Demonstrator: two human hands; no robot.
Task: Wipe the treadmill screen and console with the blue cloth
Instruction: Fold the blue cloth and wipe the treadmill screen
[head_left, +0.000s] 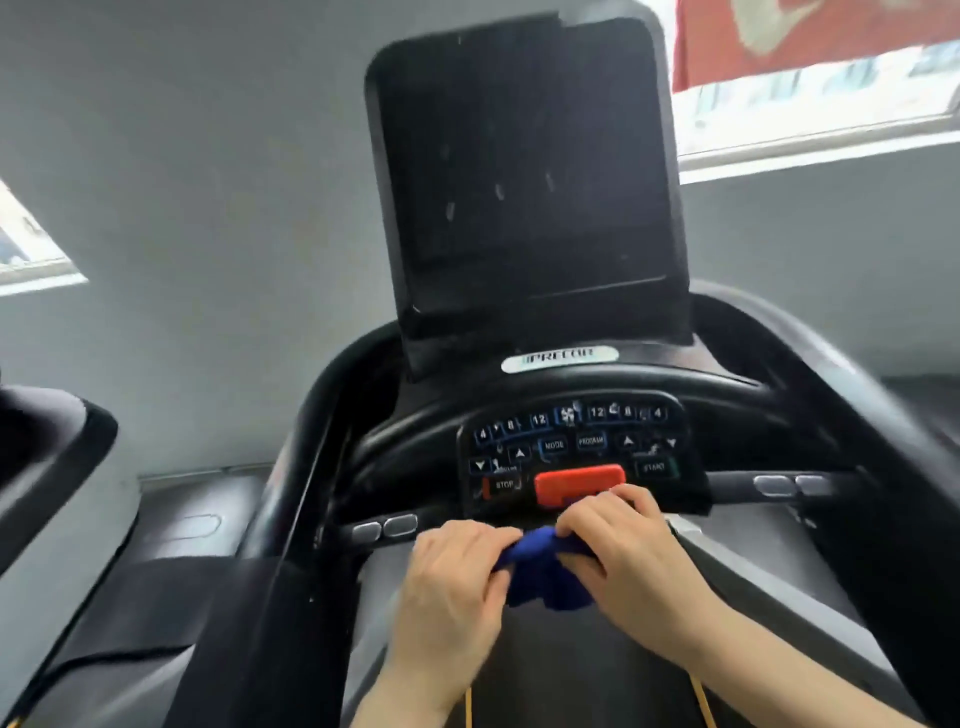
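Your blue cloth (545, 571) is sitting bunched and crumpled at lower centre of the frame, its upper edge pulled into a tight roll and loose folds hanging below. The treadmill screen (524, 171) is standing dark and blank in the upper centre, tilted back, showing a few pale smears. The console (571, 447) is lying just below it at centre: a black keypad with numbered buttons and a red bar.

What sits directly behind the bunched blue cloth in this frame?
Behind the blue cloth, gripped by left hand and right hand, are the red stop bar and button panel. The bar's lower edge is covered by the right hand's fingers.
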